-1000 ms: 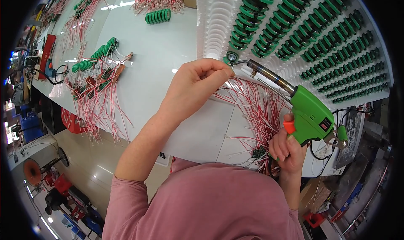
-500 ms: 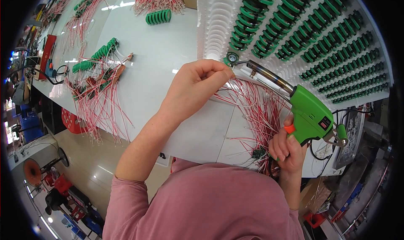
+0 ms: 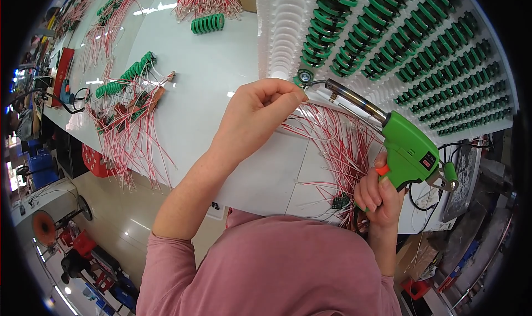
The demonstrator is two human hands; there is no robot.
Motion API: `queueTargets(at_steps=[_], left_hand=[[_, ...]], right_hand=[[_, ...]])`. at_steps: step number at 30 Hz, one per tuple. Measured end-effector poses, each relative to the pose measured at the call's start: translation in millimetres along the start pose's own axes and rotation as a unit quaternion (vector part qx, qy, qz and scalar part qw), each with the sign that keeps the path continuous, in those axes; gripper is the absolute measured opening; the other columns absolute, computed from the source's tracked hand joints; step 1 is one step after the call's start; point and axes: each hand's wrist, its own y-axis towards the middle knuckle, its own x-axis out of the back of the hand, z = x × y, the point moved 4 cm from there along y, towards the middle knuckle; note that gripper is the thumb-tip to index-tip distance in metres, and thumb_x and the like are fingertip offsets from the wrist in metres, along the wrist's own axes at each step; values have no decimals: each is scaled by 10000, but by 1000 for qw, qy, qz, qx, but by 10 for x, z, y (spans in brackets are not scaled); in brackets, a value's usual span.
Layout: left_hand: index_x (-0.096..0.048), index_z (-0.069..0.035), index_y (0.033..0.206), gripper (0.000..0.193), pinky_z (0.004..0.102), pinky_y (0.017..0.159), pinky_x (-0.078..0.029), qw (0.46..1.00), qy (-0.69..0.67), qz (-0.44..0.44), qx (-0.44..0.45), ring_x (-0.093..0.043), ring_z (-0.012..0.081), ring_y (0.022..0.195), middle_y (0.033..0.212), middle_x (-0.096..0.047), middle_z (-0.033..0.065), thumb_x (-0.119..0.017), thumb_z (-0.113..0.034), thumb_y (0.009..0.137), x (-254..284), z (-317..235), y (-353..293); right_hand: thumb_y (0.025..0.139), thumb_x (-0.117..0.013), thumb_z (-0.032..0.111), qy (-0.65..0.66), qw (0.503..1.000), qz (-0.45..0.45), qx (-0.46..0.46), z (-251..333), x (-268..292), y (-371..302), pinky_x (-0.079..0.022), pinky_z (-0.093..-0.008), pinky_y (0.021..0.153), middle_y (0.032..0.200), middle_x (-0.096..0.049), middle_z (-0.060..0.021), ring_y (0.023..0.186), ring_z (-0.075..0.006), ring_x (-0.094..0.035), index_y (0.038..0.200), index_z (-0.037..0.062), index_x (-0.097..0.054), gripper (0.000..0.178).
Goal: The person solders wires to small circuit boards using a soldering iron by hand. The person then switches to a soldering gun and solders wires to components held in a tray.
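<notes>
My right hand (image 3: pixel 379 194) is wrapped round the handle of a green soldering gun (image 3: pixel 411 144), a finger at its orange trigger. The gun's metal barrel points up and left, and its bent tip reaches a small round part with a green rim (image 3: pixel 305 77) at the tray's near edge. Thumb and forefinger of my left hand (image 3: pixel 263 108) are pinched together just below that part, closed on what looks like a thin wire; the fingers hide most of it. Red and white wires (image 3: pixel 338 133) spread over the table between my hands.
A white foam tray (image 3: pixel 285 33) holds rows of green-rimmed round parts (image 3: pixel 382 30). On the white table (image 3: pixel 188 111) lie a short green row of parts (image 3: pixel 207 24), more wire bundles (image 3: pixel 136 133) and a small dark green board piece (image 3: pixel 340 202). A black cable runs beside the gun.
Almost nothing differs. The tray and the short green row sit a trifle further left in the picture; both hands and the soldering gun hold their places.
</notes>
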Motion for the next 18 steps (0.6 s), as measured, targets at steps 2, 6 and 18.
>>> queueTargets(at_steps=[2, 6, 18], left_hand=[[-615, 19, 873, 190, 167, 501, -311, 1000, 1, -1, 0, -409, 2, 587, 652, -523, -50, -571, -155, 810, -2, 1, 2], [-616, 19, 875, 191, 166, 502, -311, 1000, 2, 0, -1, -409, 2, 587, 655, -525, -51, -574, -156, 809, -8, -4, 0], [-618, 19, 883, 205, 165, 510, -324, 1000, 13, 0, 5, -427, 7, 601, 673, -541, -39, -579, -170, 812, -24, -11, 14]], right_hand=[[834, -526, 203, 0, 1000, -1, -1, 3, -1, 4, -297, -222, 343, 471, -336, 8, 347, -72, -289, 1010, 5, -395, 295], [830, -527, 198, -1, 1000, 0, -2, 7, 3, 12, -297, -217, 339, 467, -334, 11, 336, -68, -285, 1005, 6, -395, 292], [832, -517, 190, 39, 999, -3, -15, 15, 67, 15, -299, -213, 336, 464, -331, 20, 330, -63, -290, 1010, 17, -409, 271]])
